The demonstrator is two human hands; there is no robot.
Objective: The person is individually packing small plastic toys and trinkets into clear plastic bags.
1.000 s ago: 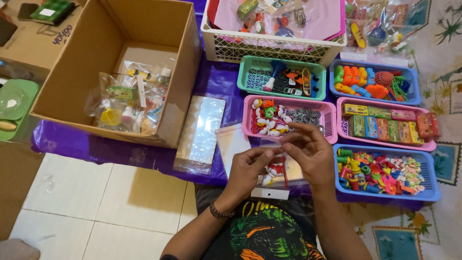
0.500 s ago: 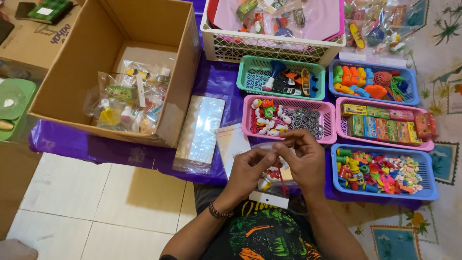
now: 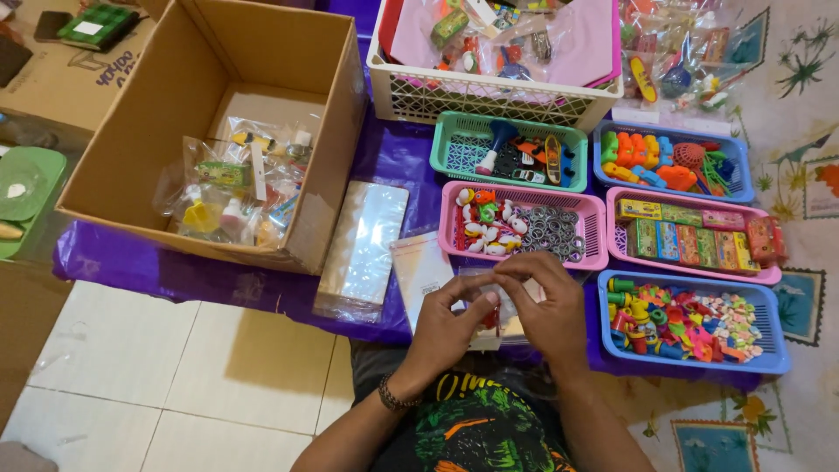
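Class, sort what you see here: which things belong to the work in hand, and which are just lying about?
In use:
left hand and right hand, pinching a small clear bag
stack of clear bags
pink tray of trinkets and rings

Lying about:
cardboard box of filled bags
white basket
green notebook

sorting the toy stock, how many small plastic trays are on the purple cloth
5: a green tray and a blue tray in the back row, two pink trays in the middle, and a blue tray nearest the hands. None looks hidden.
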